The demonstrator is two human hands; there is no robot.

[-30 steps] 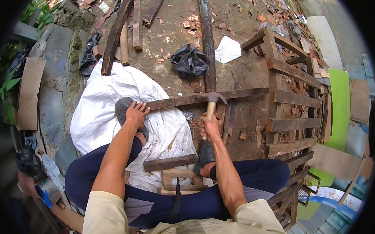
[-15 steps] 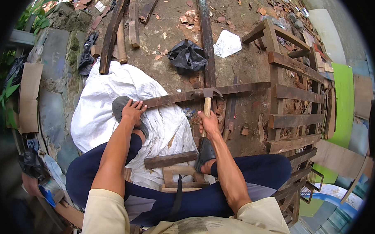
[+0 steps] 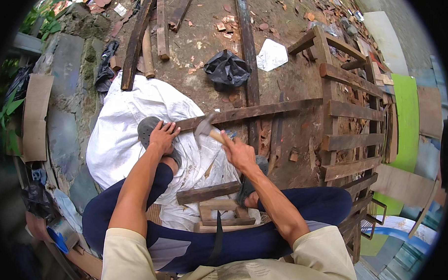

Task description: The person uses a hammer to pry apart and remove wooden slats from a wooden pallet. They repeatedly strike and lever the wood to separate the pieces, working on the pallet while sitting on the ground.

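Hammer (image 3: 204, 127) swung left onto plank (image 3: 244, 112) over white sack (image 3: 120, 131).

Bare dirt is lying open at twelve o'clock of the hammer (image 3: 204, 127), beyond the plank (image 3: 249, 112). A black bag (image 3: 227, 69) is blocking one o'clock, a pallet (image 3: 350, 119) (slatted, upright) is closing off three, and a white sack (image 3: 131, 122) is covering nine.
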